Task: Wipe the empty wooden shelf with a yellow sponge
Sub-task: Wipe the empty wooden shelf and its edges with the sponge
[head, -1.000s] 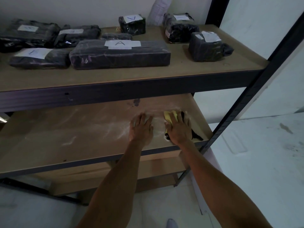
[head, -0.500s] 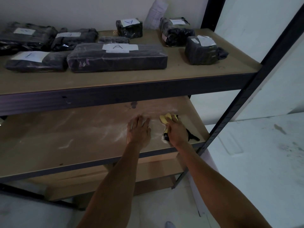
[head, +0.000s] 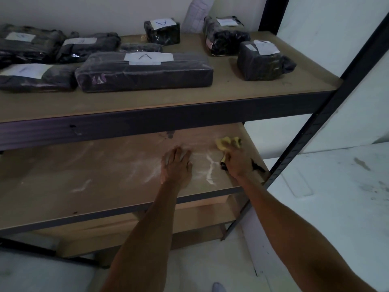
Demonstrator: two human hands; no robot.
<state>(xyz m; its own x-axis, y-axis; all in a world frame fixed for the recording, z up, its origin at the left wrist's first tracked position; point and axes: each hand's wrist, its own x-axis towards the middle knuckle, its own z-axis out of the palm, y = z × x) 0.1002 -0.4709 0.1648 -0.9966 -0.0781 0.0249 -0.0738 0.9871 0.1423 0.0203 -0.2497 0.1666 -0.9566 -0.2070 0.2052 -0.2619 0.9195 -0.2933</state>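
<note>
Yellow sponge [head: 227, 142] sits crumpled toward the right rear of the wooden shelf [head: 84, 169]. In the head view my right hand [head: 239, 163] clutches it, pushed farther back than 1 second ago, baring white dust streaks [head: 210, 169] that need wiping. My left hand [head: 175, 165] lies flat, fingers released.

Bright yellow on the sponge [head: 225, 143], with black at its edge. Dull tan across the wooden shelf [head: 94, 175], streaked with whitish smears; dark purplish-black on the frame rail [head: 147, 123]. Black wrap on the parcels [head: 145, 74], white on their labels [head: 148, 57].
</note>
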